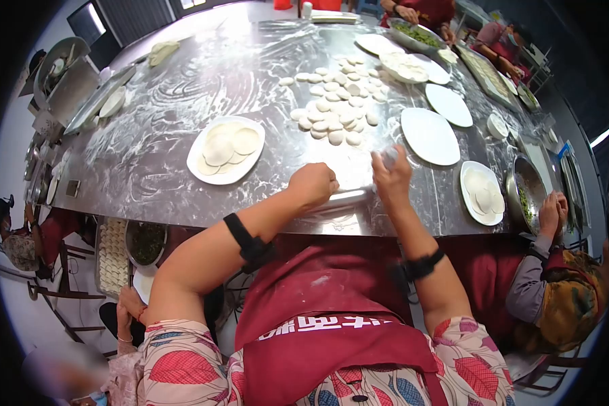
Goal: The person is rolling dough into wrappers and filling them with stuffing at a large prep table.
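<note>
My left hand (313, 184) is closed in a fist low over the floured metal table (162, 142). What its fingers hold, if anything, is hidden. To the right, my right hand (394, 177) is closed around a short pale object (388, 157), blurred, whose kind I cannot make out. A whitish streak lies on the tabletop between the two hands. Just beyond them spreads a group of small flattened dough pieces (335, 108). Left of my left hand, a white plate (199, 169) bears several thin round dough wrappers (221, 145).
White plates (430, 135) stand on the right, one with dough wrappers (482, 193). Bowls of green filling (416, 34) are at the back right and right edge (525, 203). Co-workers sit on both sides. A tray of shaped dough pieces (113, 257) is at lower left.
</note>
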`<act>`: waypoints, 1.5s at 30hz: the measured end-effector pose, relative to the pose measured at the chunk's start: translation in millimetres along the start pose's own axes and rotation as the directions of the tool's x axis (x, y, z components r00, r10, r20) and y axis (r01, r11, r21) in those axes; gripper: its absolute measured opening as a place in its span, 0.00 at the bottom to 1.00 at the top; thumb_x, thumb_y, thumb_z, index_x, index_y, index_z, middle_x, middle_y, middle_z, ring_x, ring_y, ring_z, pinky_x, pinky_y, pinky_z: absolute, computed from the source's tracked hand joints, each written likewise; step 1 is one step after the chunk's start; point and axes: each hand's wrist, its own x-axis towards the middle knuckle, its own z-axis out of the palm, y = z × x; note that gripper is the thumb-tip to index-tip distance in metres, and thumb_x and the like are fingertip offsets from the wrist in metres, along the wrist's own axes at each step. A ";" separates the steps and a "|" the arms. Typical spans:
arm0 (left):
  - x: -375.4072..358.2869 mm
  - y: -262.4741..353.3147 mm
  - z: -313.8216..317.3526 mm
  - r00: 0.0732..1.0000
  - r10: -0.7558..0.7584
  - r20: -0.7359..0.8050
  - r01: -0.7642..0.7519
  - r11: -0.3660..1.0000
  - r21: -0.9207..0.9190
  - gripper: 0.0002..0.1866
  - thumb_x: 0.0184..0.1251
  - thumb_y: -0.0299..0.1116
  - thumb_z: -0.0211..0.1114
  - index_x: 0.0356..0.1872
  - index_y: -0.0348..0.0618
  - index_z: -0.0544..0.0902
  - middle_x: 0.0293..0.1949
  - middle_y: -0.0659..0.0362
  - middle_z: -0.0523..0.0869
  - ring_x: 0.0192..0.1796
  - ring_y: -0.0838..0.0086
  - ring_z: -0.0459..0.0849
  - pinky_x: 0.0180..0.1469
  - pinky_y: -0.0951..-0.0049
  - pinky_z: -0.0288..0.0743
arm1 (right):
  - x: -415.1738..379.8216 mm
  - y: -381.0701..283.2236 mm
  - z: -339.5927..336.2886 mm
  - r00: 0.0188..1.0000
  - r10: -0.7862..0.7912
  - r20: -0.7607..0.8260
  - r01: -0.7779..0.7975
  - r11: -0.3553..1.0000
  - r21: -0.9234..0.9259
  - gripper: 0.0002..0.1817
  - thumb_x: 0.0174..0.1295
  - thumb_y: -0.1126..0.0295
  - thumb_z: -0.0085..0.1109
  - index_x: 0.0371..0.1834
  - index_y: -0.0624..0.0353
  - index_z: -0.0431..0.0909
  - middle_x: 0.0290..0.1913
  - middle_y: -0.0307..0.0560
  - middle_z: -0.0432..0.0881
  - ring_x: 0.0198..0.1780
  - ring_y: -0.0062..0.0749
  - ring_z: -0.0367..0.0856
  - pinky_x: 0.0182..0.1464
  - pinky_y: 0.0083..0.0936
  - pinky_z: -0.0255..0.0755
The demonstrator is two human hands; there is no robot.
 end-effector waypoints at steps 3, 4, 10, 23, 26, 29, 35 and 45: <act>17.5 -2.4 -8.1 0.995 0.018 0.101 -0.018 1.000 0.003 0.09 0.53 0.35 0.65 0.31 0.41 0.85 0.28 0.48 0.84 0.32 0.55 0.83 0.39 0.62 0.75 | 14.8 7.5 9.8 0.999 -0.031 0.017 0.031 0.999 -0.025 0.14 0.56 0.72 0.63 0.37 0.65 0.67 0.21 0.50 0.77 0.21 0.30 0.76 0.24 0.27 0.69; 17.4 -5.0 -8.9 0.987 0.095 0.127 -0.090 0.995 -0.045 0.10 0.53 0.35 0.64 0.32 0.40 0.85 0.28 0.48 0.84 0.33 0.55 0.83 0.39 0.63 0.75 | 8.5 3.1 3.6 1.000 -0.009 0.021 0.009 1.000 -0.005 0.14 0.56 0.72 0.63 0.38 0.65 0.67 0.21 0.49 0.77 0.21 0.29 0.76 0.24 0.27 0.69; 9.1 -32.3 -4.9 0.995 0.013 0.099 0.019 0.950 -0.313 0.09 0.53 0.31 0.64 0.32 0.37 0.85 0.28 0.47 0.84 0.32 0.57 0.84 0.40 0.66 0.77 | -48.3 -10.6 -35.7 0.991 0.108 0.082 -0.121 0.979 0.167 0.12 0.56 0.76 0.61 0.38 0.64 0.67 0.20 0.42 0.75 0.19 0.22 0.72 0.21 0.20 0.66; 12.4 -24.8 -7.3 0.985 0.119 0.129 -0.093 0.978 -0.189 0.09 0.49 0.28 0.65 0.33 0.36 0.82 0.31 0.49 0.85 0.35 0.61 0.83 0.40 0.66 0.75 | -36.8 -16.7 -33.0 0.987 0.131 0.093 -0.143 0.981 0.129 0.10 0.57 0.76 0.60 0.35 0.63 0.66 0.20 0.39 0.75 0.19 0.19 0.72 0.21 0.21 0.66; 11.5 -23.4 -7.9 0.960 0.170 0.223 -0.107 0.957 -0.269 0.09 0.51 0.29 0.64 0.33 0.37 0.81 0.31 0.49 0.84 0.34 0.60 0.83 0.39 0.66 0.74 | -26.0 -6.5 -20.2 0.999 0.048 0.022 -0.050 0.994 0.093 0.11 0.56 0.76 0.60 0.36 0.65 0.67 0.19 0.44 0.75 0.19 0.24 0.72 0.22 0.24 0.67; 22.6 -13.3 -8.1 0.977 0.144 0.155 -0.128 0.986 -0.104 0.10 0.52 0.30 0.63 0.34 0.37 0.81 0.31 0.49 0.84 0.35 0.60 0.83 0.40 0.65 0.74 | 13.2 5.4 11.4 0.999 -0.044 0.001 0.044 0.999 -0.021 0.13 0.55 0.74 0.61 0.38 0.64 0.68 0.20 0.47 0.76 0.20 0.29 0.74 0.24 0.27 0.68; 14.6 -22.5 -9.5 0.965 0.153 0.215 -0.113 0.976 -0.188 0.10 0.53 0.31 0.63 0.34 0.36 0.81 0.30 0.49 0.84 0.33 0.63 0.83 0.38 0.65 0.74 | -33.5 -18.1 -32.8 0.986 0.136 0.098 -0.143 0.987 0.067 0.11 0.56 0.75 0.60 0.36 0.63 0.67 0.20 0.44 0.76 0.20 0.24 0.74 0.23 0.25 0.68; 26.8 -17.4 -0.7 0.970 0.171 0.173 -0.155 0.983 -0.103 0.13 0.60 0.37 0.59 0.34 0.36 0.81 0.31 0.44 0.83 0.35 0.54 0.82 0.39 0.62 0.72 | 14.9 3.8 10.8 1.000 0.013 0.014 -0.013 1.000 -0.027 0.14 0.55 0.72 0.62 0.36 0.64 0.66 0.20 0.48 0.76 0.20 0.30 0.75 0.24 0.28 0.68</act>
